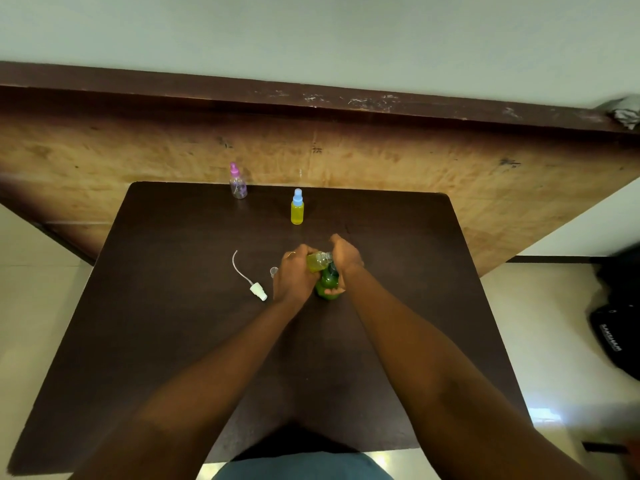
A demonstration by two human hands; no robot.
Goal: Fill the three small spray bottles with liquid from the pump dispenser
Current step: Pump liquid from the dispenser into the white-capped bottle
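You are holding the open spray bottle (318, 261) in your left hand (294, 275), fingers curling round its body. It is lying tilted, almost on its side, above the middle of the worktop (173, 306), with yellow-green liquid showing inside. Its bare neck is pointing toward your right hand (346, 256) and sitting just over the top of the green pump dispenser (327, 284).

Your right hand is wrapping round that dispenser, palm arching over its top and fingertips showing at its lower front. The dispenser is standing upright on the worktop, touching both hands. Whether liquid is passing between the two bottles I cannot tell, since your hands are covering the meeting point.

Just beside your left hand, a small clear cap (274, 271) is sitting on the worktop. Further left, a white spray head (258, 291) is lying on its side, its thin dip tube curving away toward the far edge.

Well apart, nearer the far edge, the blue-capped bottle (297, 207) is standing upright, capped and full of yellow liquid. The pink-capped bottle (238, 183) is standing at the far edge to its left, capped, its body looking clear.

Behind the worktop a worn wooden board (450, 174) is leaning across, and a black bag (613, 330) is lying on the floor at right.
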